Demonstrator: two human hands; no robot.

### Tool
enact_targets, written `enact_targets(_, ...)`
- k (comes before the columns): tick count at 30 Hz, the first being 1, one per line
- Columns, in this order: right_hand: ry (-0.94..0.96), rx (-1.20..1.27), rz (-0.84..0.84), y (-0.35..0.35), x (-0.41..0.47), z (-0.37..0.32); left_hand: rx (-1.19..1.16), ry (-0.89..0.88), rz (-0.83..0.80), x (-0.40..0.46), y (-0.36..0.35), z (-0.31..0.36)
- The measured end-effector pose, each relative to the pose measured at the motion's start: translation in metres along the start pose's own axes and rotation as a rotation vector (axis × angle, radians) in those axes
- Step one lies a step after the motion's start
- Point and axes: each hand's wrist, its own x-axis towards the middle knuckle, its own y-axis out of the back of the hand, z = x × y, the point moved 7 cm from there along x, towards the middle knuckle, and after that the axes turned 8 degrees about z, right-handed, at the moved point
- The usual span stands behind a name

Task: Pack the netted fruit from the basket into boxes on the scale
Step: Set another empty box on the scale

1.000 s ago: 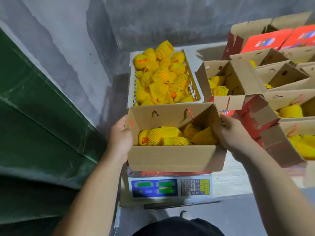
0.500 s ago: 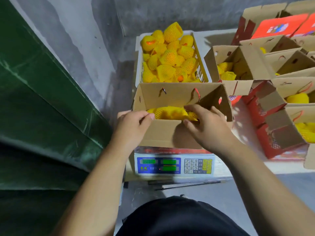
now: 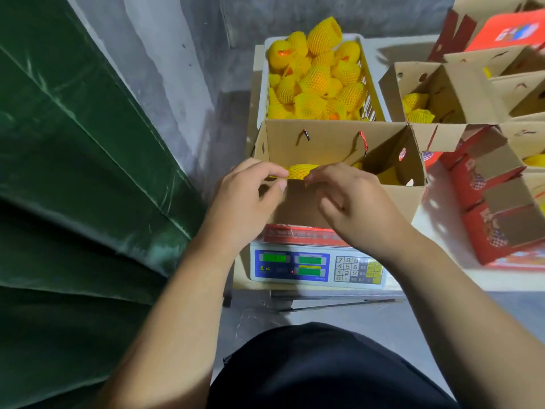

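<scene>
1. My left hand pinches the near top edge of the open brown cardboard box, thumb and fingertips closed on the flap's rim
2. My right hand curls over the same edge just beside it, fingers bent onto the rim; a yellow foam-netted fruit shows just behind that edge, between my two hands
3. The box sits on the white electronic scale with green displays and a keypad
4. Behind the box stands the white plastic basket, heaped with more yellow netted fruit
5. To my right, more open cardboard boxes with red printed sides crowd the table; a green tarpaulin hangs at my left
</scene>
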Motion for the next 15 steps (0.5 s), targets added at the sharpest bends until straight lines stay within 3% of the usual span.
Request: enact_targets(15,-0.077,0.055,0.09,-0.002,0.013,0.004,-0.071,-0.001,-0.041,0.012,0.015,-0.005)
